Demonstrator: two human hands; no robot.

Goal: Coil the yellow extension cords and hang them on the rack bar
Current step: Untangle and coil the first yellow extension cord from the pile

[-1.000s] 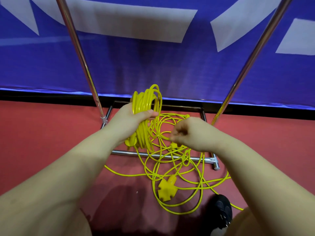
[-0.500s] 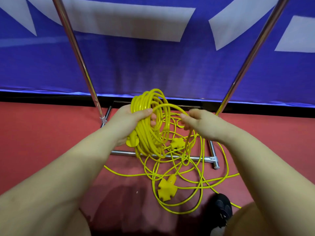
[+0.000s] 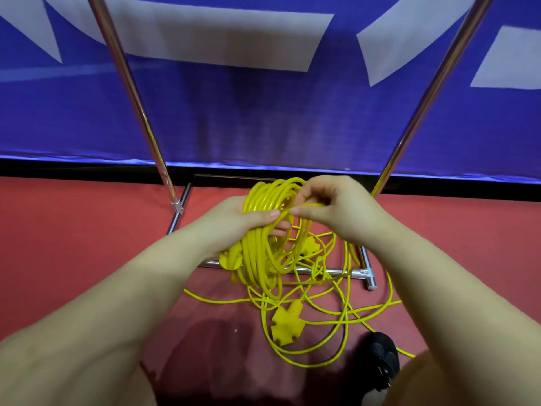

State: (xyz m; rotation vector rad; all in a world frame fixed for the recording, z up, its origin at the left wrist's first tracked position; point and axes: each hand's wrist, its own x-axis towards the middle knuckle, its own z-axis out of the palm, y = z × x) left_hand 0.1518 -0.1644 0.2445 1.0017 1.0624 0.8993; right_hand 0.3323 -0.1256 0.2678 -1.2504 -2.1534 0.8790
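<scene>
Black shoe [image 3: 380,351] nearest, then yellow multi-outlet socket [image 3: 286,324] on red floor [image 3: 73,244] amid loose cord [image 3: 345,312]. Left hand [image 3: 234,219] grips yellow coil [image 3: 263,230]; right hand [image 3: 336,206] pinches a strand at its top. Rack base [image 3: 363,272] under them, blue banner [image 3: 263,112] behind; white shapes unreadable.

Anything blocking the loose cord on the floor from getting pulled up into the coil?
Partly. Loose cord lies tangled over the rack's base bar and around the yellow socket block. Left hand grips the coil; right hand feeds a loop.
</scene>
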